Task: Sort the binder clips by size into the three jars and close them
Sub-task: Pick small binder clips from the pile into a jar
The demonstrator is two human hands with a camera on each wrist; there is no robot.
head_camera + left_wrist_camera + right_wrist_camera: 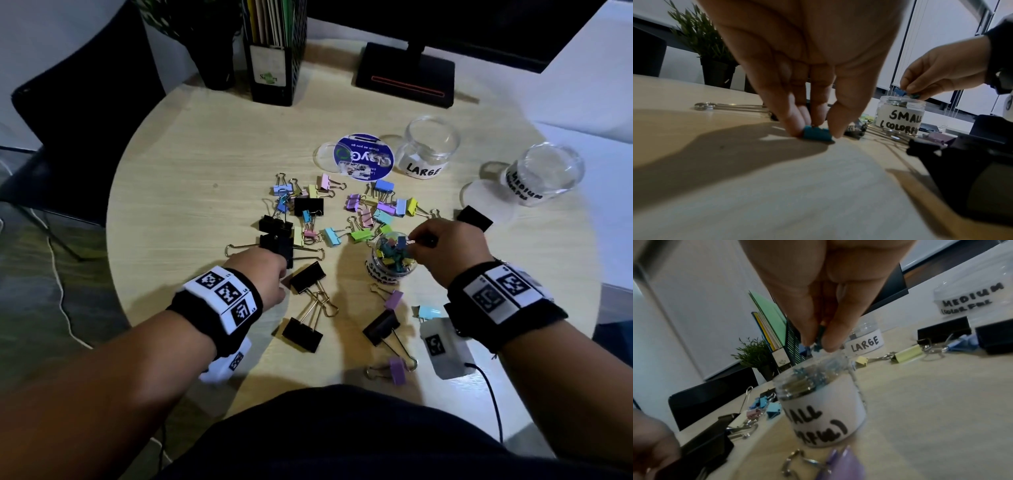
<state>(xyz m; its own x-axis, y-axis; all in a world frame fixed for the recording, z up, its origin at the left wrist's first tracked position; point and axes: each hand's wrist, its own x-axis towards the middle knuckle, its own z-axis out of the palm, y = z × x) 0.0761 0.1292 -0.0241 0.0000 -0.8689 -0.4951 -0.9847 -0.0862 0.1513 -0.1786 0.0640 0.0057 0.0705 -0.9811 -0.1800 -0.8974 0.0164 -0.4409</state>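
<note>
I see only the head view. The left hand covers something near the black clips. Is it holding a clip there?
Observer: Yes. In the left wrist view the left hand pinches a small teal clip that lies on the table.

Operator: And the right hand, does it hold something over the small jar?

Observer: The right hand pinches a small teal clip between thumb and finger, just above the open mouth of the small jar.

Operator: The label of that jar is cut off for me. What is written on it?

Observer: The left wrist view shows "SMAL" and under it "(COLORF"; the rest runs round the jar, out of sight.
</note>
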